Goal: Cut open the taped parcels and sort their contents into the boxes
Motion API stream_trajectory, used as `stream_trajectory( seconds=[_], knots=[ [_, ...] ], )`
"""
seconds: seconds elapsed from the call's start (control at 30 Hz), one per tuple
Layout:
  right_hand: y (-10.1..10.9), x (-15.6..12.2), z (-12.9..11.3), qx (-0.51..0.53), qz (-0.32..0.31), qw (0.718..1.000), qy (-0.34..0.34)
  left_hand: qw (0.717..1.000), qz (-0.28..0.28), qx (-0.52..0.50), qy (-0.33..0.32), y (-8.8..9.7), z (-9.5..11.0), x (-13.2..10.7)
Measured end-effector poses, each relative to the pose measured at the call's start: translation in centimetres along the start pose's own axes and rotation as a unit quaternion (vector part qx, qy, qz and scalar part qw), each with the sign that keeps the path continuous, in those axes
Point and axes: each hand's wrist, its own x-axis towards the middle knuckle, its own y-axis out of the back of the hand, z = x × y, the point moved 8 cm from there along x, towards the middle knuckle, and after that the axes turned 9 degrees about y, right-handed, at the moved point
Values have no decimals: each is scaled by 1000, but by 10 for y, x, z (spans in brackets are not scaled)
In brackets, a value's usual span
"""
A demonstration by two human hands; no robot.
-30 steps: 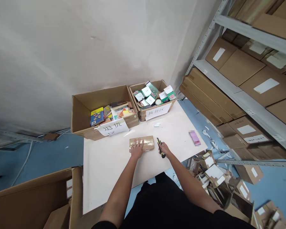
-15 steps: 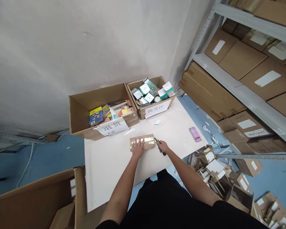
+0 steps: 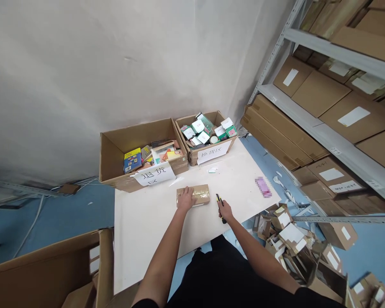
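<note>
A small cardboard box (image 3: pixel 201 194) with shiny tape across it lies flat on the white table (image 3: pixel 141 239). My left hand (image 3: pixel 186 198) rests on its left part, fingers spread over the top. To the right of the box, my right hand (image 3: pixel 225 209) is wrapped round a black and yellow utility knife (image 3: pixel 219 198). The knife's tip points away from me, and a gap separates it from the box.
Two open cartons with handwritten labels stand at the table's back: one with books (image 3: pixel 132 160), one with small green-and-white boxes (image 3: pixel 203 137). A pink blurred object (image 3: pixel 263 187) lies at the right. Shelving (image 3: pixel 308 111) rises beyond; discarded cardboard (image 3: pixel 291 235) covers the floor.
My right hand has drawn the utility knife away from the box's right end, toward me and slightly right. My left hand stays on the box. The camera view has shifted a little.
</note>
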Motion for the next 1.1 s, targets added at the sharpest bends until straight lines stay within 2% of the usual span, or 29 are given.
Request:
stream_trajectory(
  seconds=[0.1, 0.17, 0.23, 0.3, 0.33, 0.43, 0.5, 0.57, 0.63, 0.7, 0.77, 0.83, 0.87, 1.0, 1.03, 1.1],
  knots=[
    [-26, 2, -10, -21, -8, 1000, -4, 1000, 7, -6, 25, 4, -19, -1],
    [-44, 10, -25, -46, -15, 999, -3, 999, -1, -5, 45, 0, -31, -8],
    [-56, 25, -45, -82, -9, 997, -4, 996, 14, -2, 84, -2, -41, -19],
    [-62, 45, -69, -121, 3, 993, -1, 991, 19, 4, 130, -7, -49, -34],
    [-64, 55, -82, -137, 5, 991, 4, 990, 5, 3, 139, -12, -50, -42],
    [-68, 79, -120, -167, -3, 985, 33, 991, -60, -13, 118, -26, -45, -60],
    [-66, 83, -135, -174, -5, 983, 57, 993, -60, -20, 101, -25, -42, -64],
    [-59, 75, -134, -176, 5, 982, 71, 997, -21, -17, 75, -14, -39, -60],
    [-53, 56, -115, -186, 10, 980, 71, 1000, 7, -6, 8, -6, -30, -52],
    [-53, 31, -86, -208, -8, 976, 59, 998, -2, 13, -69, -9, -21, -44],
    [-59, 10, -59, -225, -43, 972, 44, 994, -23, 29, -107, -18, -16, -40],
    [-65, 1, -46, -225, -63, 971, 39, 995, -27, 35, -89, -28, -16, -37],
    [-66, 2, -47, -223, -61, 972, 39, 997, -23, 38, -63, -31, -17, -37],
    [-55, 32, -84, -227, -14, 973, 40, 996, -13, 49, 79, -37, -20, -41],
    [-51, 41, -95, -227, -5, 973, 45, 994, -10, 48, 98, -37, -20, -42],
    [-44, 54, -111, -210, 13, 976, 58, 995, 4, 39, 93, -34, -16, -44]
  ],
)
